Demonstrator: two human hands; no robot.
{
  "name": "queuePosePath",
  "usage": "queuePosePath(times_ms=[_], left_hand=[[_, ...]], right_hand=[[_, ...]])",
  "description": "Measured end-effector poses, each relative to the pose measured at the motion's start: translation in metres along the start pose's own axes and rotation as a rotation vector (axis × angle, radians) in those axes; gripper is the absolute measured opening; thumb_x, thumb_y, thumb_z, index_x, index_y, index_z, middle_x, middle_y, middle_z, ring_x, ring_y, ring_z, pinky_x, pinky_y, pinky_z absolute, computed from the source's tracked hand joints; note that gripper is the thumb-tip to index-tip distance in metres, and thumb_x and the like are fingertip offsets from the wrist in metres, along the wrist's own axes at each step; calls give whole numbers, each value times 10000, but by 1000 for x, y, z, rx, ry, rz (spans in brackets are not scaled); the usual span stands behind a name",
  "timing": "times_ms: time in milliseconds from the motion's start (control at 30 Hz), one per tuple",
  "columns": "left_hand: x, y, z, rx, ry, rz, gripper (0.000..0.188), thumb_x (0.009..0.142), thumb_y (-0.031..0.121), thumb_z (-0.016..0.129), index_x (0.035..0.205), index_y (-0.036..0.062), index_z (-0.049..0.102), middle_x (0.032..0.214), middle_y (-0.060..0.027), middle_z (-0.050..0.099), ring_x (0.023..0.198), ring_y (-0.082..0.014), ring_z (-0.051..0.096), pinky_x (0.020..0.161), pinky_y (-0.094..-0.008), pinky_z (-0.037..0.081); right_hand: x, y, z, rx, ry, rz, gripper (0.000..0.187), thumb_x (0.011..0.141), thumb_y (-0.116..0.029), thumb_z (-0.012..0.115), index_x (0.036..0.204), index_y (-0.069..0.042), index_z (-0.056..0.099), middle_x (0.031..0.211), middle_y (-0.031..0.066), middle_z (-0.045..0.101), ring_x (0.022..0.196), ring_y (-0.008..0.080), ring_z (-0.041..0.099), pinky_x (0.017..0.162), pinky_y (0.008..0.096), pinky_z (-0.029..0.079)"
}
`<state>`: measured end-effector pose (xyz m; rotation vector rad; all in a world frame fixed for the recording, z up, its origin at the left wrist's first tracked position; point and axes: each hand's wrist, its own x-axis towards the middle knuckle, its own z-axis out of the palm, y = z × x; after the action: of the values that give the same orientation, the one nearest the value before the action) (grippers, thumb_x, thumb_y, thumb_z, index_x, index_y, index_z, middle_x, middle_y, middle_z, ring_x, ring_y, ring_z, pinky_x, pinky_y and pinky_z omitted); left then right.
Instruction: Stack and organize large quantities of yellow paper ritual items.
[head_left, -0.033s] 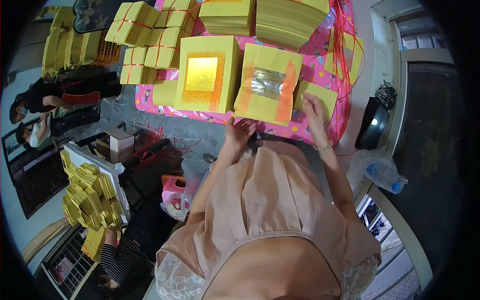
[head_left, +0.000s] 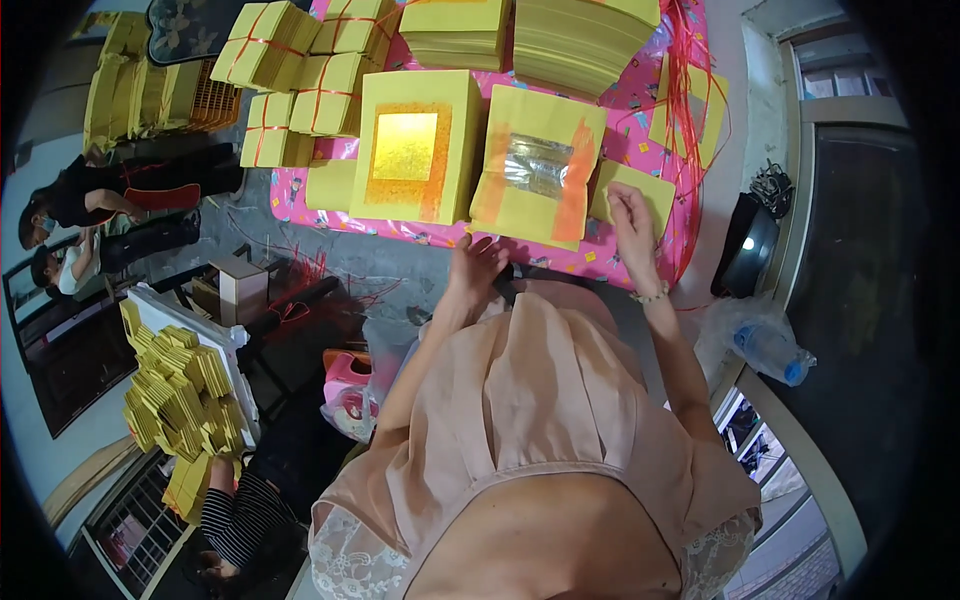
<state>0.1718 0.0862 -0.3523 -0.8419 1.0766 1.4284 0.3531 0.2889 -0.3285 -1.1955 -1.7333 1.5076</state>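
Note:
My left hand [head_left: 477, 266] is at the table's near edge, palm partly turned up and fingers apart, with nothing in it. Just beyond it lies a yellow paper sheet [head_left: 490, 205] with a silver foil square [head_left: 537, 165] and orange bands, on top of a stack. To its left stands a thick stack of yellow paper [head_left: 455, 140] topped by a gold foil square [head_left: 404, 147] in an orange border. My right hand [head_left: 630, 220] has its fingers curled together over a plain yellow sheet [head_left: 655, 200] at the right. What its fingertips hold, if anything, is hidden.
A pink patterned cloth [head_left: 420, 233] covers the table. Bundles tied with red string [head_left: 265, 130] and taller stacks [head_left: 580, 45] stand at the back. Loose red strings [head_left: 683, 100] hang at the right. A plastic bottle [head_left: 775, 355] is at the right; other people [head_left: 130, 190] are at the left.
My right hand and wrist have shifted very slightly to the right. My left hand stays nearly in place, and the paper stacks look the same.

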Motion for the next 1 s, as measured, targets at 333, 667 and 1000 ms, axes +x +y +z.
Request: queuePosePath(times_ms=[333,667,1000], left_hand=[[-121,52,38,1544,-429,1138,375,739,108,758,1073,7,622,1039,-179,613,944,-294,620,797,-388,505],[-44,75,79,2048,-562,1576,937,624,189,836,1411,18,357,1274,-191,533,1152,-356,518,964,-426,440],[-38,77,80,2146,-672,1422,874,609,228,853,1359,54,441,1281,-139,551,1146,-317,529,931,-417,460]], right_hand=[[9,-95,50,-618,-510,-402,495,859,-282,675,1258,-33,523,1216,153,516,1148,345,518,979,397,433],[-1,-67,64,-883,-580,-549,830,693,-407,790,1308,32,447,1375,173,443,1263,347,443,1048,444,375],[-18,-73,19,-866,-612,-423,738,702,-245,801,1330,-46,467,1330,144,476,1258,329,456,1032,429,398]])
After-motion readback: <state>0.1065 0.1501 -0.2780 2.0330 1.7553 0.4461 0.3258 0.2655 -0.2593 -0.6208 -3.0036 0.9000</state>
